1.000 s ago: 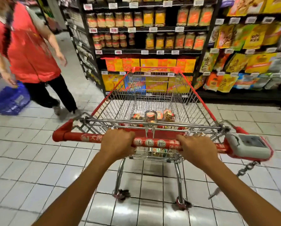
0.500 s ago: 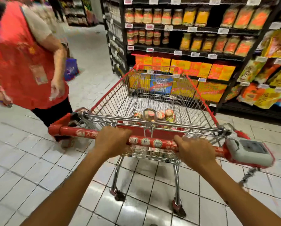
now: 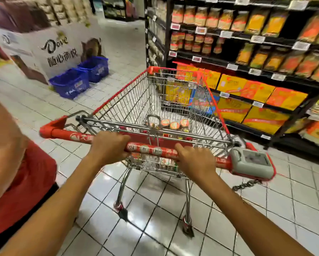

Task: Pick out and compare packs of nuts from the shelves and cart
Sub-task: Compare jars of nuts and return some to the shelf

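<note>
Beside the shelves point(image 3: 247, 58), both hands clench the cart point(image 3: 129, 100) handle: left grip point(image 3: 109, 145), right grip point(image 3: 195, 160). Transit step; next, stop and reach for packs.

Far up and left of the fingers point(image 3: 118, 139), a white cardboard display stand point(image 3: 62, 50) reads "Dove" above Chinese characters; shelf price tags are blurred.

Two bare forearms, no sleeves, left hand point(image 3: 109, 145), right hand point(image 3: 196, 161)

Blurred shelf packs point(image 3: 256, 23) unreadable; cart's jars point(image 3: 174, 125) perhaps nuts, half-hidden.
</note>
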### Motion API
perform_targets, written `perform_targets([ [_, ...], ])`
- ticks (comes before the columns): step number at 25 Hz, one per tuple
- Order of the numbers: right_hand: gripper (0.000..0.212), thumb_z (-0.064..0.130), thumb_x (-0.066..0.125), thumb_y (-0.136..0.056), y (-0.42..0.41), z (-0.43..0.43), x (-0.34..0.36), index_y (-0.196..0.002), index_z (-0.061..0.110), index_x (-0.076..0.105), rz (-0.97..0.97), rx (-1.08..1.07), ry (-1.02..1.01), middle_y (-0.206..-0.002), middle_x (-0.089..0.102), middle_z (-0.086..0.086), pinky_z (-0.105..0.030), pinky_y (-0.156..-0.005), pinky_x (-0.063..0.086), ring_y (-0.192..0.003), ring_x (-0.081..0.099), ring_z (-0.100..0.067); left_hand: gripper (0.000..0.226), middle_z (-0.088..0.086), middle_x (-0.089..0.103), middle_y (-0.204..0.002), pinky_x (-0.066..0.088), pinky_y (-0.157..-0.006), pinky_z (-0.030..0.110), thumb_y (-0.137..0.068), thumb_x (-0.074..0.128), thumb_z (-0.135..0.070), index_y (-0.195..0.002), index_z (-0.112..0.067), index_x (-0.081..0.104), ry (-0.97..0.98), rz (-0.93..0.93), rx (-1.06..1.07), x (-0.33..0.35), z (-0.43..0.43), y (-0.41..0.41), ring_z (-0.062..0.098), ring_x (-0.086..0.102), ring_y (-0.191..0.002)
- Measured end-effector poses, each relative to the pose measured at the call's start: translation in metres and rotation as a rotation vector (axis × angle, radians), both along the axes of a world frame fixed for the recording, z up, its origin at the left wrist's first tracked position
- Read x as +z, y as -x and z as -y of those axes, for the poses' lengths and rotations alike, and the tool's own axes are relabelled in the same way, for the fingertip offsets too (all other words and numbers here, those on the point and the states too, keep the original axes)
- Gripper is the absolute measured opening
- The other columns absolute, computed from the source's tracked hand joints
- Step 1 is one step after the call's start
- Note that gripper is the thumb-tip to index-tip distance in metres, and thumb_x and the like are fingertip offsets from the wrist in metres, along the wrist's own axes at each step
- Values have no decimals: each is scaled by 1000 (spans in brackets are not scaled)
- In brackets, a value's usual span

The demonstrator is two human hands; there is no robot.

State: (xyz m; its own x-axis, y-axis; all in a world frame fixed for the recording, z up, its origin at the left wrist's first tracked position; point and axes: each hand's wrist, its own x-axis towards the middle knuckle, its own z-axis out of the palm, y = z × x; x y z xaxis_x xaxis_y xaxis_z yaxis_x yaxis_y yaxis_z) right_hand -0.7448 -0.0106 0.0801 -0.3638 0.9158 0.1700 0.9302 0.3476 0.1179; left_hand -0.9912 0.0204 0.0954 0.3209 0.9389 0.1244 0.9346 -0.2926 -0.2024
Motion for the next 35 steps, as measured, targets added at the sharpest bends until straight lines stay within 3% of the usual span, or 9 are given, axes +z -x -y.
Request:
perform_targets([
  [2,25,23,55,-84,16,-26,1,-108,16,53,8,2,13,-85,70,-5,-31,-56,33,-75,68,-31,25,-2,67,-71,52,-62,32,-77,59,-46,-83,-22,63,11,-4,8,-2,-25,17,25,67,-65],
  [5,25,25,74,-67,43,-67,3,-88,16,64,78,5,-66,-59,67,-4,-25,-44,31,-47,63,-25,24,-4,64,-62,51,-57,29,-75,64,-45,-76,-22,62,-21,17,7,-6,-60,43,23,64,-56],
  [9,22,30,53,-89,85,-126,2,-107,19,51,18,-2,33,-90,71,-5,-33,-59,36,-79,68,-31,25,0,64,-59,47,-55,29,-74,68,-44,-72,-20,61,-51,33,-28,-3,-115,87,25,64,-53],
  [12,25,31,52,-90,122,-169,3,-112,19,47,-20,-26,76,-99,70,-5,-36,-70,45,-89,67,-31,24,-4,55,-57,47,-58,29,-78,62,-45,-75,-22,57,-19,-6,-17,0,-158,123,22,56,-52],
  [17,28,35,53,-90,190,-239,4,-112,19,48,-18,-45,47,-99,70,-8,-34,-65,42,-90,67,-33,23,5,65,-58,40,-51,28,-73,68,-39,-73,-16,63,-58,-4,-43,3,-227,186,28,63,-52],
  [21,27,37,52,-91,243,-289,-1,-111,19,51,-2,-35,-10,-94,70,-8,-32,-60,32,-86,68,-31,20,-2,54,-52,35,-51,25,-74,67,-38,-72,-19,62,-92,4,-59,-2,-283,241,22,49,-46],
  [26,27,31,56,-88,320,-335,6,-113,19,51,-42,-80,32,-95,70,-7,-32,-66,41,-90,67,-30,22,-5,65,-66,39,-55,24,-79,56,-44,-72,-23,56,-14,-22,-52,-1,-342,316,20,63,-60],
  [31,24,23,50,-93,405,-347,10,-115,15,50,-53,-122,75,-85,66,-3,-30,-60,33,-77,63,-26,21,1,69,-68,45,-57,28,-77,62,-41,-77,-20,63,-32,-43,-50,-1,-367,397,27,67,-64],
  [35,25,24,51,-94,486,-340,10,-116,12,51,-89,-152,77,-91,68,-5,-31,-60,34,-81,65,-27,26,4,70,-70,49,-59,31,-76,63,-46,-76,-19,63,-11,-29,-85,1,-375,472,29,68,-67],
])
